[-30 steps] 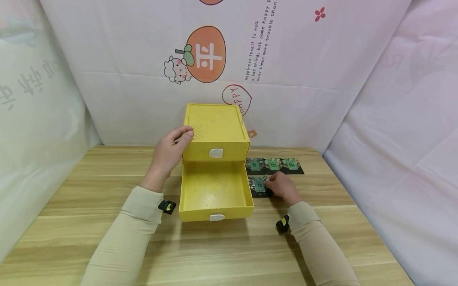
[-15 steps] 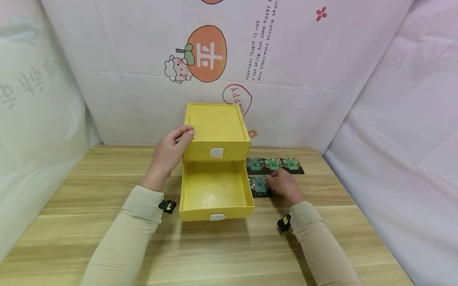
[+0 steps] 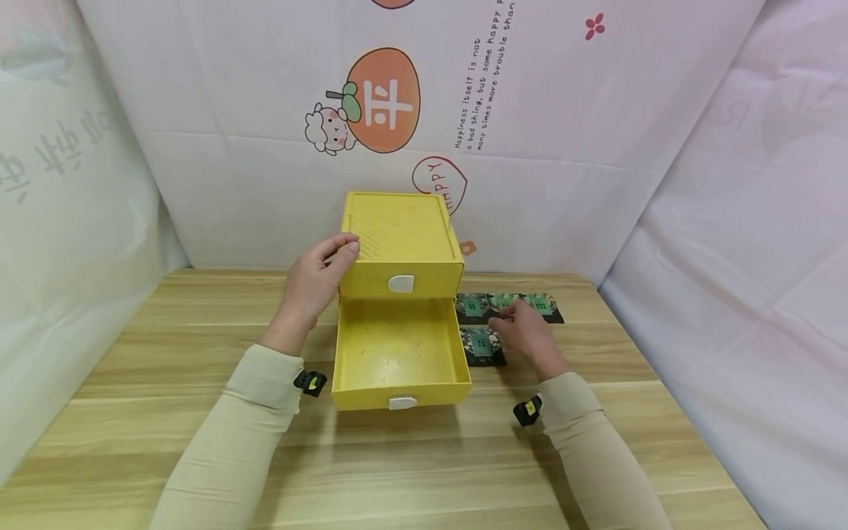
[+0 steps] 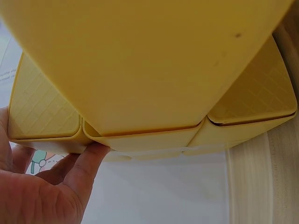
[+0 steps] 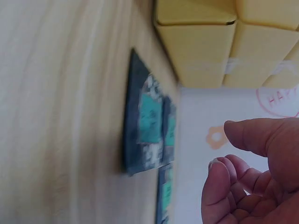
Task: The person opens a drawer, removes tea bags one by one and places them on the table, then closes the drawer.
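A yellow two-drawer box (image 3: 400, 228) stands on the table with its lower drawer (image 3: 397, 346) pulled out; nothing lies inside it. My left hand (image 3: 311, 280) holds the box's upper left front corner, thumb and fingertips at the top edge. To the right lie flat dark cards with green labels: one front card (image 3: 482, 346) beside the drawer and a back row of three (image 3: 472, 308). Over the cards is my right hand (image 3: 530, 335); in the right wrist view its thumb and fingers (image 5: 218, 179) stand apart with nothing between them. It partly hides the back row in the head view.
The wood-grain table (image 3: 411, 471) spreads out in front and to both sides. A white printed cloth (image 3: 265, 191) rises behind the box, and further pale cloths hang at left and right. Small black devices (image 3: 528, 411) are strapped at both wrists.
My right hand has come off the front card, rising and shifting slightly right and back, now over the back row's edge. The card stays beside the drawer. My left hand has not moved.
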`<state>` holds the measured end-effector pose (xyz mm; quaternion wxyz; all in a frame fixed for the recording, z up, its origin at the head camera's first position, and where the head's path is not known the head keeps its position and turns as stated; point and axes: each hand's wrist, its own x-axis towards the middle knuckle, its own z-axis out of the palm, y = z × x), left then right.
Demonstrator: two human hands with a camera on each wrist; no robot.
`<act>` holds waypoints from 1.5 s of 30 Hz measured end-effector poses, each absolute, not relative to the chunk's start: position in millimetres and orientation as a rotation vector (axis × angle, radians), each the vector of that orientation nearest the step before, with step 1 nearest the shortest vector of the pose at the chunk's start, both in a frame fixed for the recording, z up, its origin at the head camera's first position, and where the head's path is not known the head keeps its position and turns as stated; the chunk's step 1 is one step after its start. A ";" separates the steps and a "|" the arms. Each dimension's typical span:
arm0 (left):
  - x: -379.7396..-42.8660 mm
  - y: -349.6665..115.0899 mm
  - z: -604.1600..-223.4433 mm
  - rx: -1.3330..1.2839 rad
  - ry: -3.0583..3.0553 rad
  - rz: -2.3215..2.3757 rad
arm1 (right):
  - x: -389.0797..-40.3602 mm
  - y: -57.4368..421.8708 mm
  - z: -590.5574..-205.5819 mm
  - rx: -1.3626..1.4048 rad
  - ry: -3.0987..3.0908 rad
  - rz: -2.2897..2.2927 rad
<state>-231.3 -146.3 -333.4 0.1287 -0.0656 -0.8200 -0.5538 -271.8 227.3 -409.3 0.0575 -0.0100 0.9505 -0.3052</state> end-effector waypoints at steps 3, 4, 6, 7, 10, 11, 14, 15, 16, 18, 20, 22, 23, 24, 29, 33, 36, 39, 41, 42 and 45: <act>-231.2 -146.2 -333.6 -0.188 -2.381 -1.619 | -267.4 224.1 -401.4 -0.057 2.901 -0.951; -231.1 -146.3 -333.8 -0.187 -2.380 -1.621 | -265.9 222.7 -398.7 -0.073 2.912 -0.954; -231.3 -146.4 -334.1 -0.186 -2.379 -1.622 | -263.2 220.1 -393.3 -0.103 2.939 -0.967; -231.3 -146.5 -334.3 -0.187 -2.379 -1.623 | -261.6 218.6 -390.5 -0.122 2.950 -0.975; -231.6 -146.5 -334.8 -0.187 -2.379 -1.619 | -256.4 213.8 -381.7 -0.164 2.979 -1.005; -231.7 -146.5 -334.9 -0.186 -2.380 -1.617 | -254.4 212.2 -378.6 -0.176 2.986 -1.017; -231.4 -146.6 -334.9 -0.183 -2.382 -1.616 | -247.2 206.2 -369.2 -0.195 3.005 -1.053; -231.3 -146.6 -334.8 -0.181 -2.382 -1.617 | -244.4 204.0 -365.8 -0.203 3.009 -1.067; -231.1 -146.7 -334.7 -0.180 -2.383 -1.617 | -241.3 201.7 -362.4 -0.213 3.014 -1.082; -230.7 -146.7 -334.5 -0.179 -2.383 -1.617 | -234.8 197.0 -356.1 -0.232 3.018 -1.116; -230.6 -146.7 -334.4 -0.181 -2.384 -1.612 | -227.7 192.2 -350.7 -0.256 3.025 -1.155; -230.6 -146.8 -334.5 -0.185 -2.384 -1.607 | -221.0 187.9 -347.0 -0.292 3.042 -1.187; -230.6 -146.8 -334.6 -0.185 -2.384 -1.607 | -218.1 185.9 -345.7 -0.314 3.055 -1.202; -230.6 -146.8 -334.7 -0.186 -2.384 -1.606 | -215.1 183.7 -344.3 -0.335 3.071 -1.214; -231.1 -146.6 -335.0 -0.182 -2.384 -1.610 | -201.8 173.6 -338.2 -0.441 3.147 -1.256; -231.6 -146.5 -335.0 -0.183 -2.381 -1.614 | -190.8 165.7 -334.1 -0.526 3.185 -1.271; -231.7 -146.3 -334.9 -0.185 -2.378 -1.617 | -181.7 159.8 -331.9 -0.602 3.214 -1.262; -231.8 -146.1 -334.9 -0.185 -2.378 -1.616 | -172.1 154.1 -330.4 -0.698 3.243 -1.240; -231.8 -146.0 -334.9 -0.184 -2.378 -1.613 | -165.8 150.5 -330.2 -0.785 3.265 -1.222; -231.8 -146.0 -334.9 -0.183 -2.379 -1.612 | -162.8 148.8 -330.3 -0.834 3.274 -1.218; -231.7 -145.9 -334.9 -0.181 -2.378 -1.608 | -155.2 143.9 -332.1 -1.009 3.320 -1.175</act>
